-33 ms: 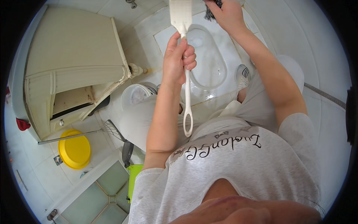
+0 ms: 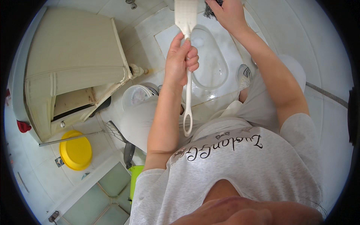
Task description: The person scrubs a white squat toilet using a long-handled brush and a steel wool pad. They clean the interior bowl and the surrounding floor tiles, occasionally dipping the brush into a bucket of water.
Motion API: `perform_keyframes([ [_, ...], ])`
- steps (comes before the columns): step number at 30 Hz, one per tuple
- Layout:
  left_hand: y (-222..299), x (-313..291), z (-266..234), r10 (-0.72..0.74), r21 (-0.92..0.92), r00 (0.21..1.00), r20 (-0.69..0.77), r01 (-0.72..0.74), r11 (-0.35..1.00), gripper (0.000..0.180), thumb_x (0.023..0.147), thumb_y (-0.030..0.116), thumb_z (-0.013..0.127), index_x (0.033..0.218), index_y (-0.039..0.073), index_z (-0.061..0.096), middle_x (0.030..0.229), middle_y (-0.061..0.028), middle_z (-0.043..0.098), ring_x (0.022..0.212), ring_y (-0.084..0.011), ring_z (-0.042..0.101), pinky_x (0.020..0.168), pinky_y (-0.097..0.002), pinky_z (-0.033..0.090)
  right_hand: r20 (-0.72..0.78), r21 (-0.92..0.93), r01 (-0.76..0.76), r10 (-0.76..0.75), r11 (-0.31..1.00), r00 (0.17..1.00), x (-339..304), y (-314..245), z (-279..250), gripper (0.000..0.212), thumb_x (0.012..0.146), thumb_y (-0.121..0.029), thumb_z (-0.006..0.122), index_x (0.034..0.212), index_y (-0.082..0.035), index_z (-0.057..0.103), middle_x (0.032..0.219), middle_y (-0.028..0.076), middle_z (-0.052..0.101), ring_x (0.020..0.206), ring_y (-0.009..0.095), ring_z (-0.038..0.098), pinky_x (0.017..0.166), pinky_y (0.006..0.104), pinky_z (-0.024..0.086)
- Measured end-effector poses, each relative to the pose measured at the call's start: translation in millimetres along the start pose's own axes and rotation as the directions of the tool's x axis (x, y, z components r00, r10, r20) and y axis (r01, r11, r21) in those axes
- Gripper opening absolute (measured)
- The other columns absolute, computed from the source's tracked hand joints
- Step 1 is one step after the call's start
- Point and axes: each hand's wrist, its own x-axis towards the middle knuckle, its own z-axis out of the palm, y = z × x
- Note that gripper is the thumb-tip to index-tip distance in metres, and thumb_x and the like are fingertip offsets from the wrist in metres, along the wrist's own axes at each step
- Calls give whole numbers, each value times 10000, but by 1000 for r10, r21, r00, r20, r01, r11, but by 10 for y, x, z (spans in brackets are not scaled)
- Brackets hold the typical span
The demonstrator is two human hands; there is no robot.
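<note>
- The cabinet (image 2: 71, 63), cream and worn, stands well off to the left of the left hand's fingers, one lower door hanging ajar.
- The squat toilet (image 2: 210, 63), white, lies in the floor straight below both hands, its bowl showing between the two forearms.
- The basin (image 2: 76, 150), round and yellow, sits on the floor far to the left of and below the left fingers, near the cabinet's foot.
- A white bucket (image 2: 137, 95) stands just left of the left forearm, close by the cabinet corner.
- The brush (image 2: 186, 56), white plastic with a broad flat head, a long thin handle and a loop at its end, is held upright over the toilet; the head rises above the left fingers, the loop hangs below them, near the shirt.
- The left hand (image 2: 180, 62) has its fingers wrapped tight around the upper part of the handle.
- The right hand (image 2: 227, 13) is up at the brush head, fingers curled on a dark clump (image 2: 210, 11) just beside it; how firmly they pinch it I cannot tell.
</note>
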Motion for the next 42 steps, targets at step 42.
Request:
perform_keyframes([
  [42, -51, -8, -49, -75, -105, 988, 132, 90, 990, 302, 984, 267, 329, 1225, 126, 443, 586, 51, 298, 434, -48, 236, 418, -201, 257, -20, -33, 270, -270, 962, 963, -1, -98, -85, 258, 731, 38, 551, 977, -15, 609, 856, 147, 561, 789, 294, 577, 692, 351, 466],
])
